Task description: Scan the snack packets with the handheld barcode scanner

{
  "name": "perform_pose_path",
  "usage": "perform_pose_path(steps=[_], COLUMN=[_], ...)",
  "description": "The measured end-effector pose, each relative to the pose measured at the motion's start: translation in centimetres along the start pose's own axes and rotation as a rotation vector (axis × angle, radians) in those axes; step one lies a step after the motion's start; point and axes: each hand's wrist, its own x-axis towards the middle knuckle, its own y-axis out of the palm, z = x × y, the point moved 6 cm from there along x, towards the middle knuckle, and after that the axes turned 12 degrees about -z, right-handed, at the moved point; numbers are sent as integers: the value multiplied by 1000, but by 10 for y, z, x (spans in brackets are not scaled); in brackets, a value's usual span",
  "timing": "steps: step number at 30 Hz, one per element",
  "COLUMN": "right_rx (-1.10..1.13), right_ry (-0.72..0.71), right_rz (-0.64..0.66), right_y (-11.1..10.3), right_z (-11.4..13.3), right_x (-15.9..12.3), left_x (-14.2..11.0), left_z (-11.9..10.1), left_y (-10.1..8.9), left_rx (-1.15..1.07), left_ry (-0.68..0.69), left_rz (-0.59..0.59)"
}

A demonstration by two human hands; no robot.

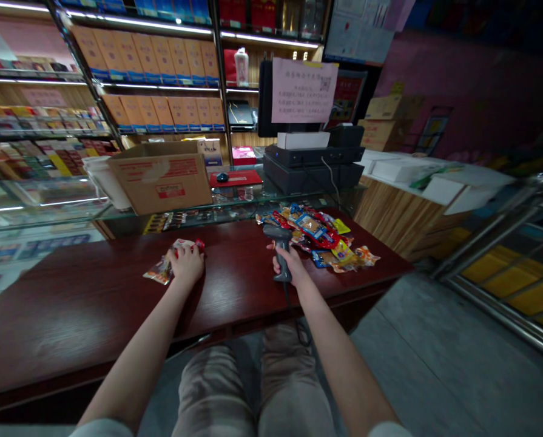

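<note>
Head view: hands: left (187, 264) on snack packet (161, 272), right (295, 266) gripping barcode scanner (280, 243).

Nothing is legible here. The paper notice (304, 91) beyond the right hand (290, 264) carries blurred characters and a QR code (325, 84); the red print on the cardboard box (162, 179), beyond the left hand (187, 264), is blurred too.

I've got the left hand (187, 264) down on a crinkled snack packet (162, 272), on the dark red table (71, 321). Right hand (288, 262) wrapped round a dark handheld barcode scanner (278, 243), right by a heap of snack packets (319, 233). Cardboard box (162, 179) and cash register (313, 164) sit behind, on the glass counter (239, 197).
</note>
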Motion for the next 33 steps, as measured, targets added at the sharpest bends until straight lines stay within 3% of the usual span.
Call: perform_pose_path(steps=[4,7,10,15,18,21,25,28,33], right_rx=[79,100,96,74,101,130,145,144,144], right_ry=[-82,-173,-237,-211,-198,-155,-135,-144,-134], right_rz=[31,-21,-135,-229,-270,-258,-228,-217,-213], right_y=[2,-15,-49,-98,-113,-115,-114,-115,-119], right_z=[21,50,73,77,72,67,63,62,60], right_x=[-2,3,10,15,15,18,23,24,25], left_x=[2,5,11,27,39,49,63,67,68], left_z=[10,-3,-48,-159,-221,-274,-308,-320,-333], left_y=[2,-6,-21,-46,-65,-77,-78,-74,-54], left_rx=[19,-80,-182,-355,-448,-545,-490,-465,-572], left_ry=[-40,-69,59,252,305,370,312,307,266], left_rz=[-70,-186,-226,-26,-30,-24,-47,-76,6])
